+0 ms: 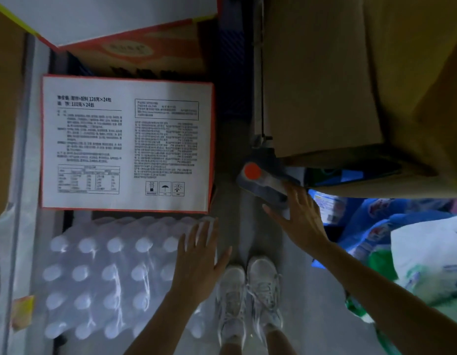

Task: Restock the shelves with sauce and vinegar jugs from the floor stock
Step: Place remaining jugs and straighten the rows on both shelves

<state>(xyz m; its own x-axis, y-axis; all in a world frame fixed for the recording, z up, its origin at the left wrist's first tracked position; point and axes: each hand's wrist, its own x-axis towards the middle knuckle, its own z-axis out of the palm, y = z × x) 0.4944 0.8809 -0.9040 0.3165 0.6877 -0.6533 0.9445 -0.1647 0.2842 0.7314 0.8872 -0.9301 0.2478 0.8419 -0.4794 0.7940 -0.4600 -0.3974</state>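
Observation:
I look straight down at a dim aisle floor. A shrink-wrapped pack of white-capped bottles (104, 278) lies on the floor at lower left. My left hand (196, 262) hovers flat over its right edge, fingers spread, holding nothing. My right hand (299, 221) reaches forward with open fingers, touching a grey device with an orange round spot (260, 180) at the base of a cart. No sauce or vinegar jugs are recognisable in the blur.
A white carton with a red border and printed text (125, 144) sits beyond the bottle pack. Large brown cardboard boxes (324, 85) fill the right. Blue and green packaged goods (401, 252) crowd the lower right. My white shoes (248, 298) stand on the narrow grey floor strip.

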